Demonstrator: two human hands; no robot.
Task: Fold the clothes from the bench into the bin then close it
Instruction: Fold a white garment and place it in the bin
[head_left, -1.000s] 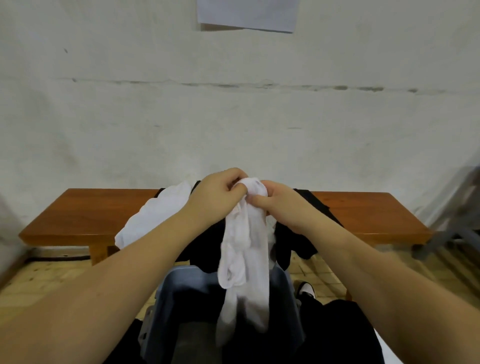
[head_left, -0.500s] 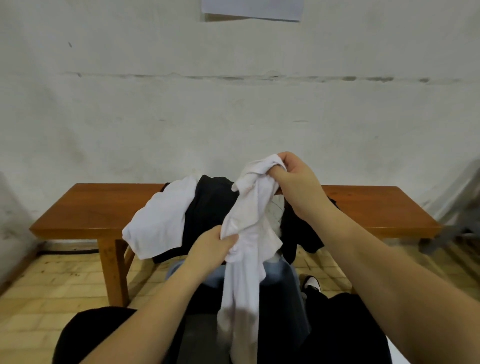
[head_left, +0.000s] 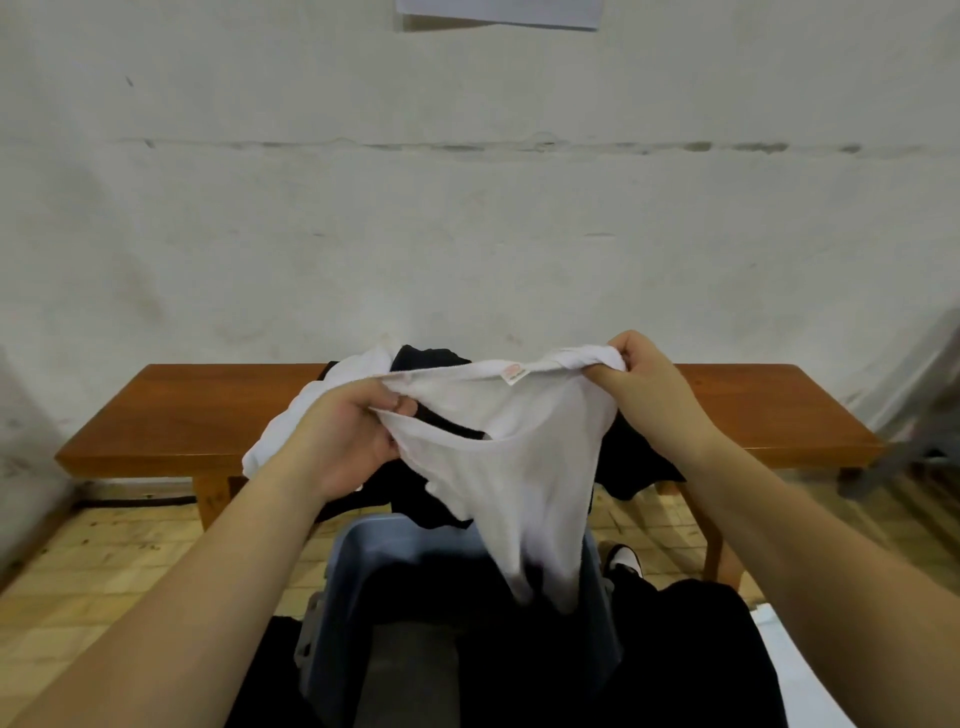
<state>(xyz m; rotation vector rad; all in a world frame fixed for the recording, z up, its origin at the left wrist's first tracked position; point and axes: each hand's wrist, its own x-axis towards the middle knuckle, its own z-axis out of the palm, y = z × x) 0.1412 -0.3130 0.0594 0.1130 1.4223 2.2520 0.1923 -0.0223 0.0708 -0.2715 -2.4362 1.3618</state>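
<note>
While my left hand (head_left: 345, 441) and right hand (head_left: 641, 382) pinch the white undershirt (head_left: 514, 457) spread between them, its blurred hem hides part of the grey bin (head_left: 363, 582). Behind it, heaped black and white clothes (head_left: 415, 364) cover the wooden bench (head_left: 171, 410) middle.

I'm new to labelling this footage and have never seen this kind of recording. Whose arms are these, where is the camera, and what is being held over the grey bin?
There is no machine here: a person wears a wide-angle camera on the head, looking forward and down, so the two bare arms are their own. The left hand and right hand each grip an edge of a white garment, stretching it out in the air; a small label shows near its top edge. Its lower end hangs over the open grey bin, which sits on the floor in front of the person. Behind it stands a wooden bench against the wall, with a heap of black and white clothes still on it.
</note>
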